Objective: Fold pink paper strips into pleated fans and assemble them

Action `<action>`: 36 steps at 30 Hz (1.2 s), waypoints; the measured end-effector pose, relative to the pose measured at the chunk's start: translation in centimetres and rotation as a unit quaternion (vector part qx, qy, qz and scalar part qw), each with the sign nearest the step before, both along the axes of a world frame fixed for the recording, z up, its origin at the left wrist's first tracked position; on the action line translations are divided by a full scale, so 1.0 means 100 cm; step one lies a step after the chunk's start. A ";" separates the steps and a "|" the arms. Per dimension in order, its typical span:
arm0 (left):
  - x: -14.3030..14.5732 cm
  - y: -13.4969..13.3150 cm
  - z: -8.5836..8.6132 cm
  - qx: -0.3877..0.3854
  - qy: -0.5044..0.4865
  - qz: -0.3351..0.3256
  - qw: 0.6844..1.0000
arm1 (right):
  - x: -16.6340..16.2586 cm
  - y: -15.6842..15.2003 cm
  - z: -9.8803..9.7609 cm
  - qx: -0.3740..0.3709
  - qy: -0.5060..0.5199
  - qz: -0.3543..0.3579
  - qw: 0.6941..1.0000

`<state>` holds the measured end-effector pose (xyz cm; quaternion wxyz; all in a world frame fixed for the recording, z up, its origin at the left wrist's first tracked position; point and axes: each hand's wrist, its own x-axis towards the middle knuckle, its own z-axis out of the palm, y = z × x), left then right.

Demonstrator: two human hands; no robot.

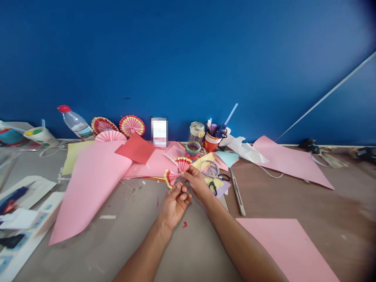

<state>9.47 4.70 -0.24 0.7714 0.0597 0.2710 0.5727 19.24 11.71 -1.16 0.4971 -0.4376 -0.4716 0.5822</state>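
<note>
A small pleated paper fan (170,178), pink and red with yellow edges, is pinched at its middle so that its two ends spread like a bow. My right hand (197,182) grips it between thumb and fingers. Just below, my left hand (174,204) is closed, palm up, with its fingertips curled together near the right fingers. Whatever those left fingertips hold, if anything, is too small to make out. A red paper scrap (185,224) lies on the table beside the left hand. Scissors (216,184) with black handles lie on coloured paper to the right.
Pink sheets (91,188) spread at left, with a red sheet (135,149) behind. Finished-looking round paper fans (132,126) lean on the blue wall near a bottle (76,124). A phone (159,132), jar (196,133), pen cup (211,143) and box cutter (237,192) stand or lie around.
</note>
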 end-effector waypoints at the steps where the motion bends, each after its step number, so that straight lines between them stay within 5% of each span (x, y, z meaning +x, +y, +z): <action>1: 0.000 0.000 0.000 -0.008 -0.005 0.003 1.000 | 0.000 0.001 -0.001 0.017 -0.026 -0.009 0.999; 4: 0.003 -0.001 -0.001 -0.022 0.027 0.009 0.999 | 0.001 0.000 -0.001 0.065 -0.126 -0.038 0.989; 8: 0.005 -0.001 -0.005 0.047 0.290 0.032 0.955 | 0.001 -0.003 0.006 0.101 -0.232 -0.051 0.966; 13: -0.016 0.003 0.002 0.206 0.586 0.124 0.774 | 0.005 -0.001 0.018 0.045 -0.182 0.007 0.982; 15: -0.026 0.005 0.008 0.307 0.686 0.144 0.644 | 0.009 0.000 0.021 -0.016 -0.125 0.061 0.990; 17: -0.032 0.006 0.012 0.384 0.714 0.120 0.572 | 0.011 0.000 0.022 -0.080 -0.073 0.127 0.986; 19: -0.034 0.007 0.014 0.408 0.684 0.081 0.599 | 0.013 0.001 0.020 -0.140 -0.032 0.174 0.974; 24: -0.031 0.012 0.004 0.271 0.523 0.056 0.806 | 0.011 0.002 0.010 -0.239 0.054 0.203 0.948; 27: -0.027 0.015 -0.001 0.186 0.407 0.067 0.892 | 0.006 0.001 0.004 -0.235 0.090 0.219 0.943; 30: -0.024 0.015 0.000 0.149 0.332 0.067 0.929 | 0.004 -0.001 0.002 -0.220 0.131 0.242 0.936; 36: -0.022 0.014 0.006 0.132 0.285 0.061 0.947 | 0.005 -0.002 -0.001 -0.196 0.191 0.257 0.927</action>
